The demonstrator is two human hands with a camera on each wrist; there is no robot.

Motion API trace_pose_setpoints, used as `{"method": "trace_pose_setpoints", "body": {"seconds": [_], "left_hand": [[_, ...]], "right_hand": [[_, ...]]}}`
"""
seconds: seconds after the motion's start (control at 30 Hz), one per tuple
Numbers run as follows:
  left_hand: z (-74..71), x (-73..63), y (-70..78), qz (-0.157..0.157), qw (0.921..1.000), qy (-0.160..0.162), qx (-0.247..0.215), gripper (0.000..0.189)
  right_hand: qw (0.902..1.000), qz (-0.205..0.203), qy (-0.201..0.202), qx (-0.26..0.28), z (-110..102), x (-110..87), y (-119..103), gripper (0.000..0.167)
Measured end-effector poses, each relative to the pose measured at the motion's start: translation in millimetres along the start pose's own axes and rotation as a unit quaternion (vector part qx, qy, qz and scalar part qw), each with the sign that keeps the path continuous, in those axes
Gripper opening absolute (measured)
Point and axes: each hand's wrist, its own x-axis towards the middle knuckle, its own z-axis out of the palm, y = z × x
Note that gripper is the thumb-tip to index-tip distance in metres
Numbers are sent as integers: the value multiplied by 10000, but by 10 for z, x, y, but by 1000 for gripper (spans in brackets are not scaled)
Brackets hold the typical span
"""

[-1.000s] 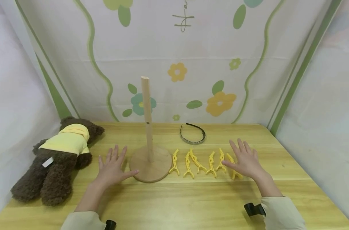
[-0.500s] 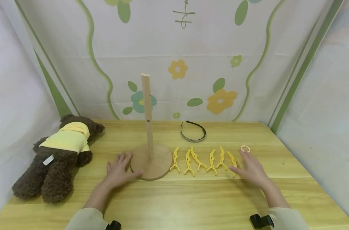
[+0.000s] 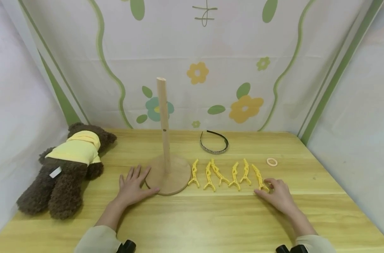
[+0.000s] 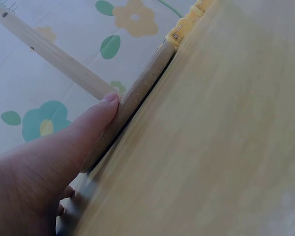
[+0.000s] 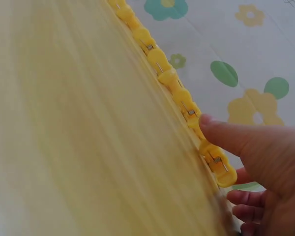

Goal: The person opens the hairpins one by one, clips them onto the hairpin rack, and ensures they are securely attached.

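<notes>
My left hand (image 3: pixel 133 186) lies with fingers spread at the left front of a wooden stand's round base (image 3: pixel 176 181); its thumb reaches onto the base's rim in the left wrist view. From that base rises an upright wooden post (image 3: pixel 164 130). My right hand (image 3: pixel 278 196) is low at the right end of a row of several yellow hair clips (image 3: pixel 208 177). Its thumb and bent forefinger flank the forked end of the rightmost clip (image 3: pixel 258 177). In the right wrist view, that clip (image 5: pixel 219 164) sits between the thumb and the forefinger, which is partly hidden.
Behind the clips lies a dark, sparkling headband (image 3: pixel 214 152). A small pale ring (image 3: pixel 272 162) is on the table at right, beyond my right hand. A brown teddy bear (image 3: pixel 68 179) in a yellow top lies at left. A flowered cloth (image 3: pixel 217 77) hangs behind the table.
Both hands have come down: the left one moved right to the stand's base, the right one drew back and bent its fingers around the rightmost clip. The ring beyond it came into sight.
</notes>
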Motion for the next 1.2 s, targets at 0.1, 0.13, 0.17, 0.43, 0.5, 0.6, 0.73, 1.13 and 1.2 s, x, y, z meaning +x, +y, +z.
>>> {"method": "trace_pose_setpoints", "body": {"seconds": [0.1, 0.13, 0.17, 0.43, 0.5, 0.6, 0.73, 1.13, 1.2], "left_hand": [[-6, 11, 2, -6, 10000, 6, 8, 91], [-6, 14, 1, -10, 10000, 3, 25, 91], [-6, 18, -2, -13, 10000, 3, 39, 91], [-1, 37, -20, 8, 10000, 14, 77, 91], [0, 41, -21, 8, 9999, 2, 100, 92], [-3, 40, -22, 16, 9999, -21, 137, 91], [-5, 29, -21, 11, 9999, -39, 119, 91], [11, 39, -39, 61, 9999, -64, 88, 91], [9, 40, -44, 48, 9999, -89, 107, 91]], "right_hand": [[9998, 35, 173, -22, 24, 2, -9, 60], [9998, 47, 201, -30, 26, 3, -14, 60], [9997, 53, 224, -30, 26, 5, -18, 60], [9992, 7, 393, -38, 18, 18, -9, 55], [9992, -5, 405, -52, 18, 14, -2, 53], [9990, -62, 435, -56, 22, 8, 8, 50], [9989, -106, 438, -89, 23, -7, 12, 49], [9994, 95, 318, -12, -9, -8, 3, 50], [9994, 76, 332, 10, -14, 4, -4, 49]]}}
